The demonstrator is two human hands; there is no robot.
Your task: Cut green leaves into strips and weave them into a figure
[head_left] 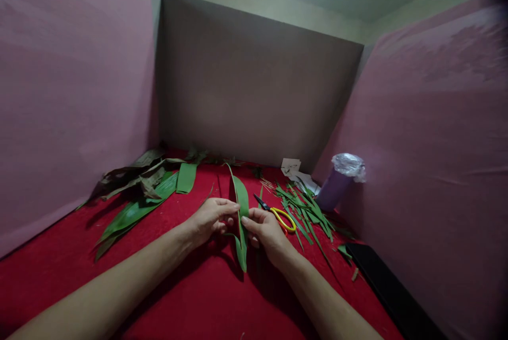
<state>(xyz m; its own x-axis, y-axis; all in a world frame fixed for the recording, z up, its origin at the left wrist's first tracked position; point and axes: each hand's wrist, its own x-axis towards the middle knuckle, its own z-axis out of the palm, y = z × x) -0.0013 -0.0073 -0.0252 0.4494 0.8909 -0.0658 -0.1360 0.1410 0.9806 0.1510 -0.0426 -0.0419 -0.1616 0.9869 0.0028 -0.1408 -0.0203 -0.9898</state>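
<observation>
A long green leaf (pixel 242 199) stands roughly upright over the red cloth, its tip pointing away from me and its lower end hanging near my wrists. My left hand (pixel 210 218) pinches it from the left with thumb and fingers closed on its edge. From the right, my right hand (pixel 266 231) grips the same leaf with its fingers curled round the blade. Both hands meet at the leaf's middle.
Yellow-handled scissors (pixel 280 215) lie just right of my right hand, beside a heap of green leaf strips (pixel 305 207). Whole and dried leaves (pixel 138 191) are piled at the left. A purple cup (pixel 337 184) with a foil lid and a black slab (pixel 381 282) sit at the right. Cardboard walls (pixel 254 91) enclose the red cloth (pixel 206 297).
</observation>
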